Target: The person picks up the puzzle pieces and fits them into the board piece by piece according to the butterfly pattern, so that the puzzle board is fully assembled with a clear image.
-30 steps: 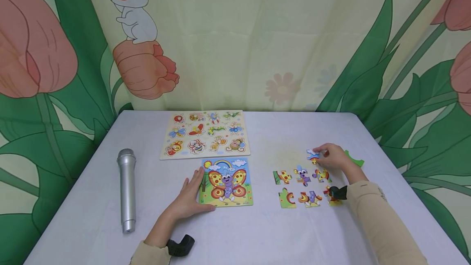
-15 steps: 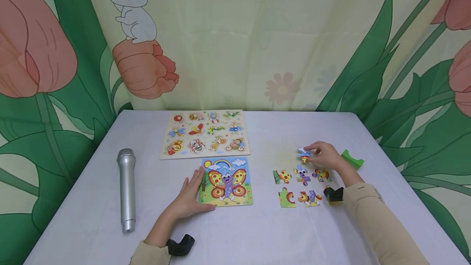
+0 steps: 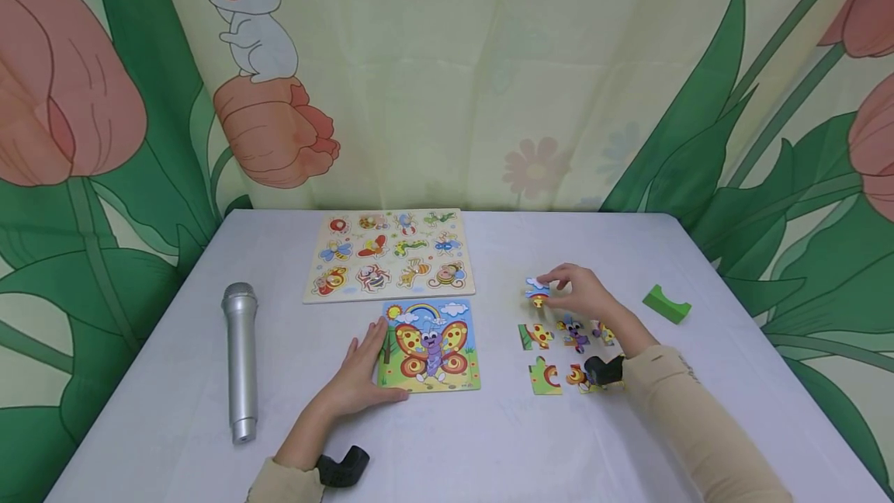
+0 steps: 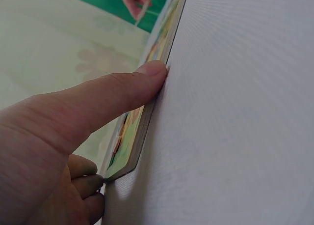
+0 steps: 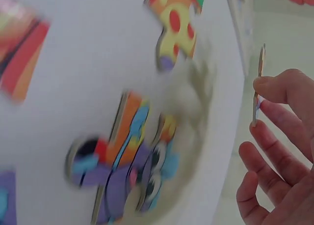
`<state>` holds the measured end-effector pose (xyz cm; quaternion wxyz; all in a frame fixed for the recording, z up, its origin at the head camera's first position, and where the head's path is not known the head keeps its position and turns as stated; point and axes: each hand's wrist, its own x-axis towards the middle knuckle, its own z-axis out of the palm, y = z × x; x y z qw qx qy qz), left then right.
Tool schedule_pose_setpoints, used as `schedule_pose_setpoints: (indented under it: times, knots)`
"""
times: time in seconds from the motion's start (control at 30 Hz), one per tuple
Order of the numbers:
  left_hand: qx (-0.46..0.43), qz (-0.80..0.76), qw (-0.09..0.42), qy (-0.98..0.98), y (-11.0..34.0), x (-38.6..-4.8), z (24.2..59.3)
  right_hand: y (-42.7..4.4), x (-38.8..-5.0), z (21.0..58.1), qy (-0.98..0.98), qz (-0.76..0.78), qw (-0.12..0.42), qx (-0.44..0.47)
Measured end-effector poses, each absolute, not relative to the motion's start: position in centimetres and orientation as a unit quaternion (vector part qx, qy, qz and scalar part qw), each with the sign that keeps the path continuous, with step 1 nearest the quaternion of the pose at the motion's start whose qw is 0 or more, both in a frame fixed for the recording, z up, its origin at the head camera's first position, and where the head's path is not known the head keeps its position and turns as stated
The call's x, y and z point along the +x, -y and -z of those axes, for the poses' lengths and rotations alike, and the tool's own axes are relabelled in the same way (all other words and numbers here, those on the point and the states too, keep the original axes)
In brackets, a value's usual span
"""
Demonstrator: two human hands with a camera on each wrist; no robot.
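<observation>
My right hand (image 3: 583, 293) pinches a jigsaw piece (image 3: 537, 292) with blue sky and cloud, raised above the table at the back of several laid-out pieces. In the right wrist view the piece (image 5: 259, 82) appears edge-on between thumb and fingers. Below it lie a yellow spotted piece (image 3: 536, 336) and a purple butterfly-face piece (image 3: 574, 333); the wrist and its black camera partly cover pieces on the right. My left hand (image 3: 359, 371) rests against the butterfly picture board (image 3: 433, 344), its thumb along the near edge and fingers at the left edge.
An insect puzzle board (image 3: 391, 254) lies just behind the butterfly board. A silver microphone (image 3: 241, 363) lies at the left. A green arch-shaped block (image 3: 667, 304) sits at the right, beyond the right forearm. A printed curtain (image 3: 433, 99) hangs behind the white table.
My right hand has carried the cloud piece leftward, from above the right column to behind the yellow spotted piece. The green block now shows fully. The left hand has stayed put.
</observation>
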<state>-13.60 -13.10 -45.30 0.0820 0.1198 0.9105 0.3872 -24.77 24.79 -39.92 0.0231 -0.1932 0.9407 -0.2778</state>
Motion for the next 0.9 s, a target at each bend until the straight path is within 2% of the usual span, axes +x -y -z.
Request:
schedule_pose_setpoints:
  times: [0.4,0.9]
  knots:
    - [0.115,-0.388,0.083,-0.911,13.0,-13.6,45.3,-19.5,-24.6,39.7,-0.927,0.295,0.038,-0.227]
    - [0.116,-0.390,0.081,-0.910,13.1,-13.7,45.4,-14.8,-24.3,40.1,-0.916,0.296,0.094,-0.255]
